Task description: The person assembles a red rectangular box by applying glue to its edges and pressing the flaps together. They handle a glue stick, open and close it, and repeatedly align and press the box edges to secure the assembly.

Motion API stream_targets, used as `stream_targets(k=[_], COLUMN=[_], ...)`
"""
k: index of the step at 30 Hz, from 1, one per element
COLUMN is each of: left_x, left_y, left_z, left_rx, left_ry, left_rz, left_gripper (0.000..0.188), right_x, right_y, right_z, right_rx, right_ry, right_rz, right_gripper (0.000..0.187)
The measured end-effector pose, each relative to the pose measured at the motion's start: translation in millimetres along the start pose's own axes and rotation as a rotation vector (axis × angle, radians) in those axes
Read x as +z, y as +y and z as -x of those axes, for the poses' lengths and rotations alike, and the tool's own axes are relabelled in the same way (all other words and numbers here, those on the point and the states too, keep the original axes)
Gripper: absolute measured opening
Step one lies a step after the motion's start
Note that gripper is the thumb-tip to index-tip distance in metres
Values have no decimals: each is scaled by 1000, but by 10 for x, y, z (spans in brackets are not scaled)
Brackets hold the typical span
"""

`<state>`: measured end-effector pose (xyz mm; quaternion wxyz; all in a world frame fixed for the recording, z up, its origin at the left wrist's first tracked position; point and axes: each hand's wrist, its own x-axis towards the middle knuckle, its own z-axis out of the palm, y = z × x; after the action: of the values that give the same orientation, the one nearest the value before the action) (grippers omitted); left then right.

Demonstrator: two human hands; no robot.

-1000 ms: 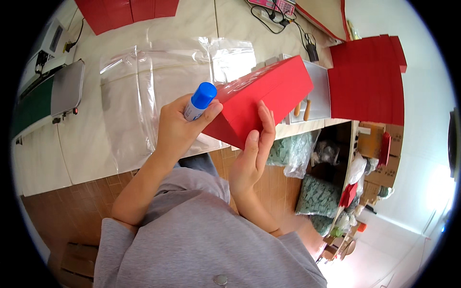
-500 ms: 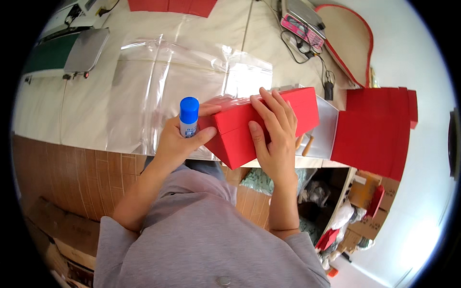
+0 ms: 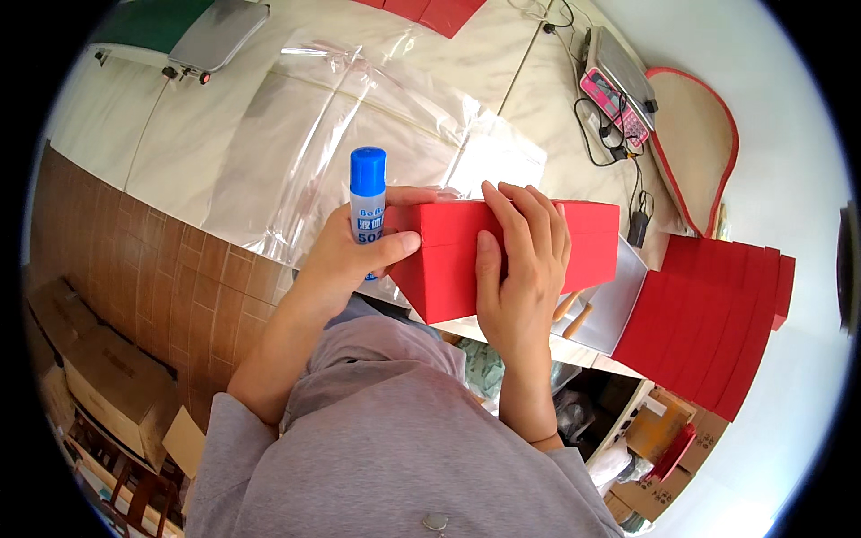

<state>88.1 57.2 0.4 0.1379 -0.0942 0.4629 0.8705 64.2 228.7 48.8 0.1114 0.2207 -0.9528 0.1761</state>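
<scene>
My left hand [image 3: 339, 247] wraps round a white glue bottle [image 3: 369, 206] with a blue cap, which stands upright in its grip. The thumb and a finger of that same hand also touch the left end of a long red box [image 3: 448, 260]. Across the box's near face lies my right hand [image 3: 527, 260], its thumb on that face and its fingers reaching to the upper edge. Held between both hands, the box is at the table's near edge. Its far side and underside are hidden from me.
Clear plastic sheeting [image 3: 296, 134] covers the marble-patterned table beyond the box. At right are a silver tray [image 3: 619, 309] with wooden-handled tools [image 3: 577, 320] and stacked red boxes [image 3: 708, 314]. A scale [image 3: 619, 76] with cables and a red-edged fan-shaped panel [image 3: 695, 134] stand farther back.
The view has turned, so the table's things appear shifted. The red box now looks more level, and more of the glue bottle shows. Both hands keep their hold.
</scene>
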Motion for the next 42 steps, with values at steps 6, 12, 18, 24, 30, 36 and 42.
stream_targets(k=[6, 12, 18, 24, 30, 36, 42], left_x=[4, -6, 14, -50, -66, -69, -83], left_y=[8, 13, 50, 15, -45, -30, -45], left_z=[1, -16, 12, -53, -86, -88, -100], left_rx=[-19, -12, 34, 31, 88, 104, 114], left_ry=[11, 1, 9, 25, 16, -2, -7], left_rz=[18, -4, -65, -72, -68, -84, -105], left_gripper=[51, 52, 48, 38, 36, 39, 42], right_x=[21, 20, 11, 17, 13, 13, 12], right_y=[18, 13, -7, -7, -11, -20, -15], right_z=[0, 2, -2, 0, -3, -10, -8], right_rx=[-24, -16, -3, 2, 3, 9, 12], right_ry=[16, 13, 3, 4, -3, -13, -18], right_rz=[-6, 1, -3, -5, -8, -1, -2], right_gripper=[35, 35, 36, 36, 37, 37, 37])
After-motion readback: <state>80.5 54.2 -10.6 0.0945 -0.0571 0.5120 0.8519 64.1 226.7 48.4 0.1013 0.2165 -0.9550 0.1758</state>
